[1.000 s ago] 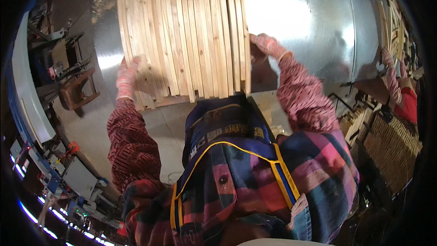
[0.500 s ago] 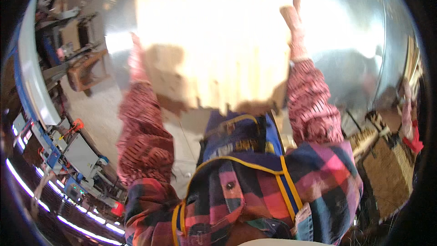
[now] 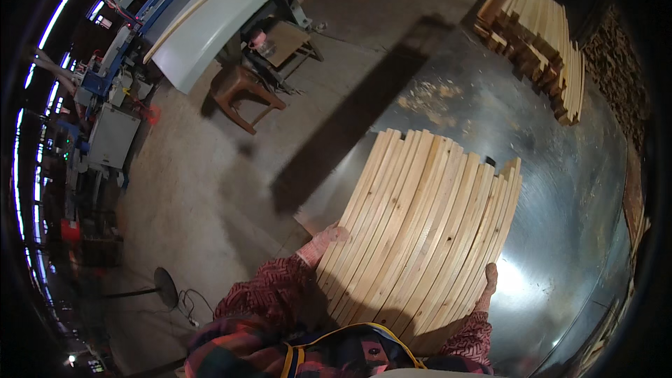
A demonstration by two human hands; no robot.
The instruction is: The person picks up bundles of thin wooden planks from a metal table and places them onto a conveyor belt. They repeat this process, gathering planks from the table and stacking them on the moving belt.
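A row of pale wooden strips [image 3: 420, 217] lies side by side on a shiny metal table [image 3: 560, 203], their far ends uneven. Against the row's left edge my left hand [image 3: 327, 239] presses, its fingers partly hidden by the wood. On the opposite edge, my right hand [image 3: 488, 285] grips the outermost strips, fingers bent along their side. The strips are squeezed between both hands, and my shadow falls over their near ends.
Another stack of wooden strips [image 3: 542, 35] stands at the table's far right. Left of the table are a brown stool [image 3: 241, 91], a long white-topped machine table [image 3: 231, 7] and a round black disc on a stand [image 3: 165, 288].
The view has swung and the glare on the wood has faded, so the strips now show clearly. My hands are still on both sides of the row, with the arms now lower in view.
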